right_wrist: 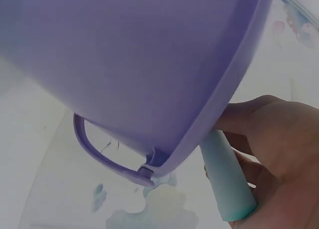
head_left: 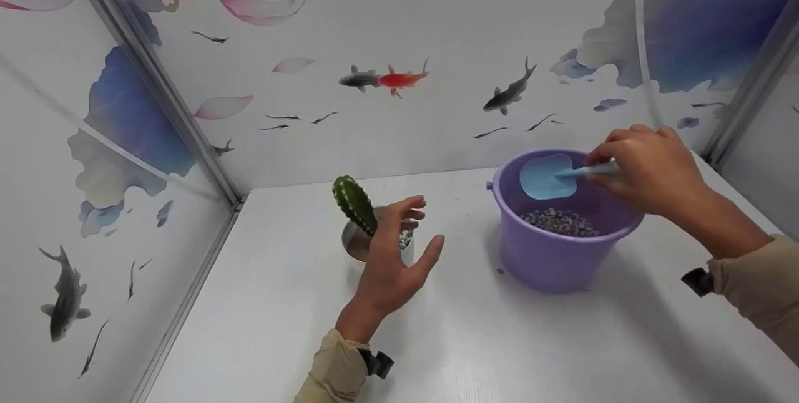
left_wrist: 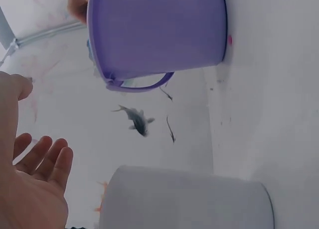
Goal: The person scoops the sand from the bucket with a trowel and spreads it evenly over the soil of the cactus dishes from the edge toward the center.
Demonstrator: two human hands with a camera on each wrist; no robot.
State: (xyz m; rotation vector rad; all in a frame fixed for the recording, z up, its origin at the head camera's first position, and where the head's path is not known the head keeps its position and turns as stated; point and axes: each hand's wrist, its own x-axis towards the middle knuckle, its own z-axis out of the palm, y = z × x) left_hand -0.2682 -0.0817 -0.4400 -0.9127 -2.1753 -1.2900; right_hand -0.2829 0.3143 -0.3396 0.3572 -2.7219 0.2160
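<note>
In the head view my right hand (head_left: pixel 652 169) grips the pale handle of a small light-blue toy shovel (head_left: pixel 548 177). Its blade hangs inside the mouth of a purple bucket (head_left: pixel 555 266), above a layer of small multicoloured pebbles (head_left: pixel 560 222). The right wrist view shows the handle (right_wrist: pixel 227 176) held between thumb and fingers beside the bucket's rim. My left hand (head_left: pixel 396 266) is held up, fingers loosely bent and holding nothing, in front of a white pot (left_wrist: pixel 184 199). A green cactus (head_left: pixel 354 203) leans left out of this pot, with pebbles at its right side, partly hidden by the hand.
The pot and bucket stand on a white table (head_left: pixel 474 347), the bucket to the right. White panels with painted fish, petals and blue leaves form a back wall (head_left: pixel 399 135) and sides. The bucket's handle (left_wrist: pixel 144 88) hangs down its side. A few specks lie near the bucket.
</note>
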